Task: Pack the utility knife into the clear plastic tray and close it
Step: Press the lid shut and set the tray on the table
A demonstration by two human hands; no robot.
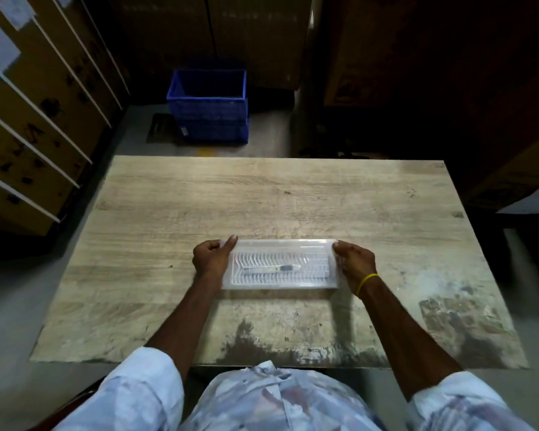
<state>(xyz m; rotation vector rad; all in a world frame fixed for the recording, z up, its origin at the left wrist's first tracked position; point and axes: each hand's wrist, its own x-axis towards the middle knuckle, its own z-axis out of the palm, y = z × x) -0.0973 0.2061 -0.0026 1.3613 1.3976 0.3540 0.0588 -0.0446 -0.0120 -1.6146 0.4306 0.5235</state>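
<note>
A clear plastic tray [280, 244] lies flat on the wooden table [262, 194], in front of me at the middle. Its lid looks folded down over it. Inside, seen through the plastic, the slim utility knife [273, 269] rests lengthwise on a ribbed insert. My left hand [212, 256] grips the tray's left end, thumb on the far left corner. My right hand [353, 259], a yellow band on its wrist, grips the right end with fingers on the far right corner.
The table's near edge is worn and stained. Beyond the far edge a blue plastic crate [209, 104] stands on the floor. Strapped cardboard boxes [35, 119] line the left side, and dark boxes fill the right.
</note>
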